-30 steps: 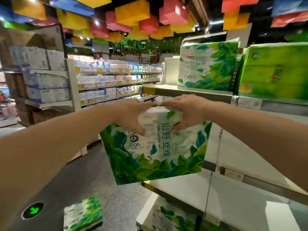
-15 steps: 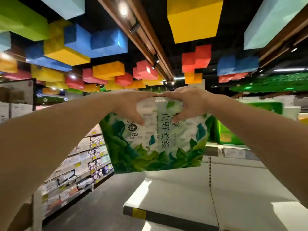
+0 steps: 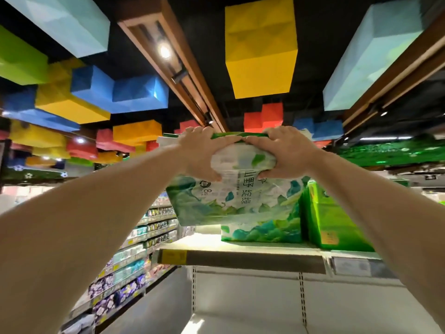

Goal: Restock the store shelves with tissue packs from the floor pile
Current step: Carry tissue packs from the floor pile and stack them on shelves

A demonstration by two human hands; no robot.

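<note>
Hands grip one tissue pack by its top: left hand and right hand, fingers clenched on it. It hangs above the shelf's left end, before another pack.

Ceiling I saw was black, hung with coloured blocks from 10 to 2 o'clock | wooden beam carried a lit spotlight at 12 | stocked aisle shelving ran at 8 | grey floor lay at 6.
</note>
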